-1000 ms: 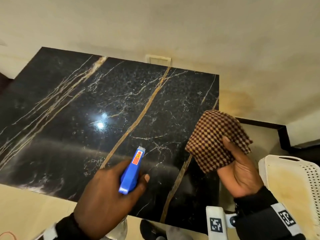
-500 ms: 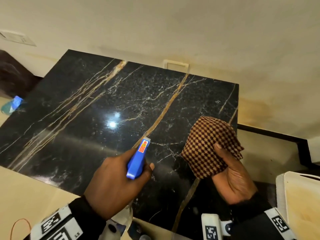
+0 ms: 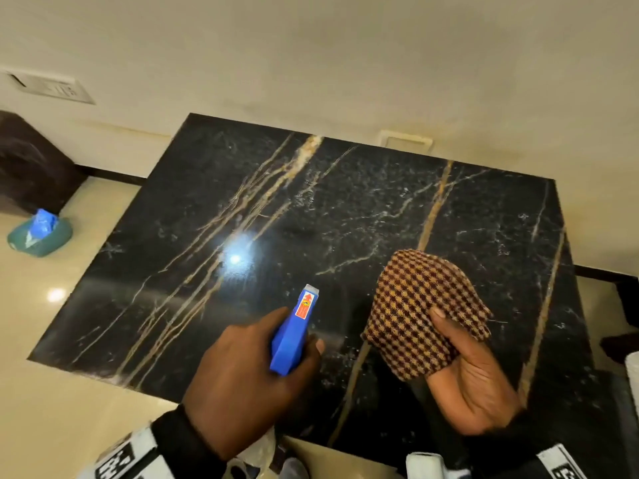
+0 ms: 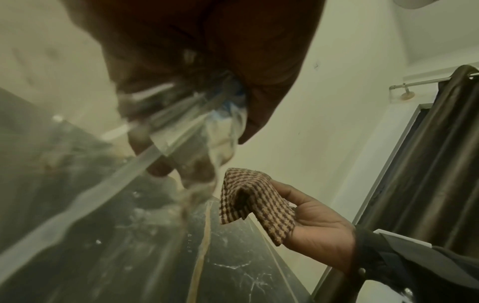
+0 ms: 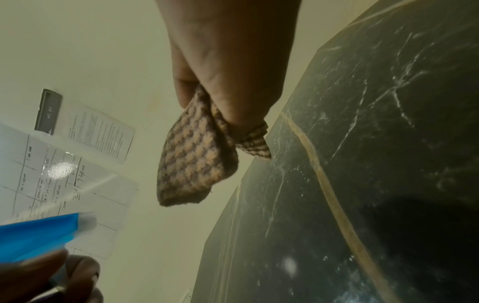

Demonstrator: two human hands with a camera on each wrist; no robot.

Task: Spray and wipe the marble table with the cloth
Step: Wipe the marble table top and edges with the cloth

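The black marble table [image 3: 311,216] with gold and white veins fills the middle of the head view. My left hand [image 3: 249,371] grips a spray bottle with a blue head [image 3: 292,333], its nozzle pointing away over the table's near part. In the left wrist view the clear bottle body [image 4: 181,131] shows under my fingers. My right hand [image 3: 473,378] holds a folded brown-and-tan checked cloth [image 3: 422,309] above the table's right side, thumb on top. The cloth [image 5: 197,162] hangs from my fingers in the right wrist view, above the marble [image 5: 376,143].
A teal object with blue plastic [image 3: 39,233] lies on the cream floor left of the table. A dark piece of furniture [image 3: 31,167] stands at the far left. The wall runs right behind the table. A dark curtain [image 4: 427,164] hangs to the right.
My view has swung left, so the table sits further right and the floor on the left shows. Both hands keep their hold, the bottle a little closer to the cloth.
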